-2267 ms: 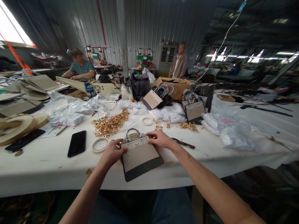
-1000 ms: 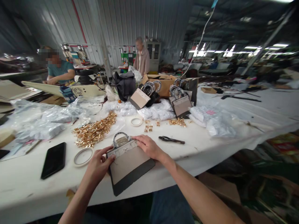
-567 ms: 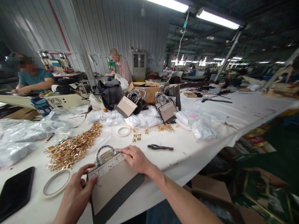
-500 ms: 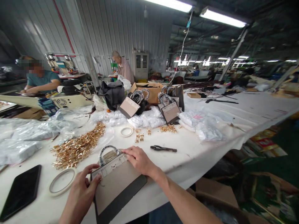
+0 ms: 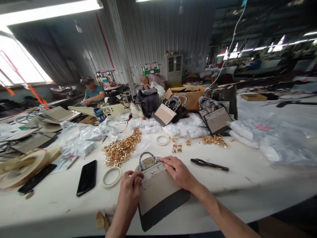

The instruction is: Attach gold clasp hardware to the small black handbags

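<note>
A beige and black handbag panel [image 5: 158, 195] lies tilted at the table's front, its plastic-wrapped handle [image 5: 148, 154] pointing away from me. My left hand [image 5: 129, 190] has its thumb and curled fingers closed on the panel's upper left corner. At the upper right corner, my right hand [image 5: 180, 172] grips the top edge, fingers partly hidden. A strip with small holes runs along that edge between the hands. Left of the panel lies a roll of tape [image 5: 111, 177]. To the right is a dark punch-like hand tool [image 5: 209, 164].
Gold metal fittings [image 5: 122, 148] are heaped behind the tape, with smaller groups [image 5: 177, 147] farther right. A black phone [image 5: 86, 178] and large tape rolls [image 5: 29, 168] lie left. Similar bag pieces [image 5: 216, 119], plastic bags [image 5: 269, 138] and a cardboard box [image 5: 195, 102] stand behind. Two people work beyond.
My view has turned left, so the table's things appear farther right and more of the left side shows. Both hands stay at the panel's top corners.
</note>
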A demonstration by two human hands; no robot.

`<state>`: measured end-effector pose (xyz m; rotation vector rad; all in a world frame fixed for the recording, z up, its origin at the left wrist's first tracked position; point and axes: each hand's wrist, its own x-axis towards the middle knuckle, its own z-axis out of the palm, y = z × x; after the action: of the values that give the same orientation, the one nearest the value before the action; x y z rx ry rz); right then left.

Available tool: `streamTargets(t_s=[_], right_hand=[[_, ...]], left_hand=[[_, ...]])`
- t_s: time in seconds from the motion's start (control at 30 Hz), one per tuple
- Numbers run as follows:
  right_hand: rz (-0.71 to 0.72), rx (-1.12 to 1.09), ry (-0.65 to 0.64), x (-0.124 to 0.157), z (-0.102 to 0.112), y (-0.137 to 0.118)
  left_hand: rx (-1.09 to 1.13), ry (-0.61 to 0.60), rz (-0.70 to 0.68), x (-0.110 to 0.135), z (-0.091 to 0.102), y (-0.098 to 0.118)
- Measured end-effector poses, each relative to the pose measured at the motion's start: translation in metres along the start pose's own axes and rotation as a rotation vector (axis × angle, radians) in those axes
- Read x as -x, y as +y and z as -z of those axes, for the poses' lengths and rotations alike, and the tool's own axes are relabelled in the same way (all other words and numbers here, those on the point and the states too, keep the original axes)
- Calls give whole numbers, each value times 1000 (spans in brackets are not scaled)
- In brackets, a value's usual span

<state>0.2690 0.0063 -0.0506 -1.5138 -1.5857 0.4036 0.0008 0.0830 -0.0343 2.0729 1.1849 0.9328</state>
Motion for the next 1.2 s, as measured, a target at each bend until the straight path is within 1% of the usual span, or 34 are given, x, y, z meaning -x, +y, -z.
streamTargets(t_s=[0.07,0.23,0.33,0.6,0.77,0.97,1.07,1.2], right_hand=[[4,2,1,0,0,0],[21,-12,-1,0,-1,2],[15,-9,-5,0,-1,2],[-11,-7,-14,-1,-2,5],[-32,-22,-45,-1,-4,11],[-57,-25,-84,-2,-3,14],[-94,-16,-142,-5,3,11],[-154,-7,-288,-14,20,13]], left_hand=[[3,-33,-2,0,3,1],[51,-179,36,-4,16,4],[80,-225,56,-5,21,4],[136,-251,98,-3,24,3],[115,-221,133,-1,21,5],[136,-207,202,-3,17,2],[157,-187,225,-2,16,1],[200,-163,260,0,14,2]])
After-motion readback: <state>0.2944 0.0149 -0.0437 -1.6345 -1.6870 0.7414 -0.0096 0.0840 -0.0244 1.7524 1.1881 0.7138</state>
